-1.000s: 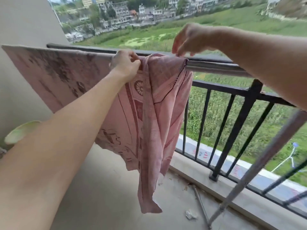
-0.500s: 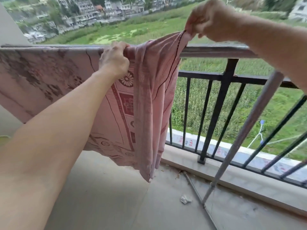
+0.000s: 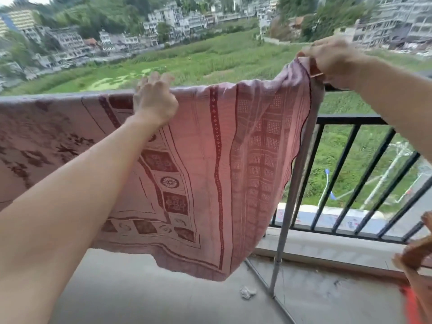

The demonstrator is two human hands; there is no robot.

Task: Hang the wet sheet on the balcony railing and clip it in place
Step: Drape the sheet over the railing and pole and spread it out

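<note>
A pink patterned sheet (image 3: 198, 160) hangs spread over the top rail of the black balcony railing (image 3: 350, 119), reaching from the left edge of the view to near the middle right. My left hand (image 3: 155, 101) rests on the sheet on top of the rail, fingers laid over the far side. My right hand (image 3: 332, 59) pinches the sheet's upper right corner and holds it raised just above the rail. No clip is visible.
A grey metal pole (image 3: 294, 183) leans against the railing behind the sheet's right edge, its foot on the concrete floor. A crumpled white scrap (image 3: 247, 292) lies on the floor. An orange-brown object (image 3: 416, 265) sits at the right edge. Beyond the railing lies an open drop to fields.
My right hand has pulled the bunched corner to the right, and the sheet now hangs spread out wide. My left hand went from gripping the fabric to lying over it on the rail.
</note>
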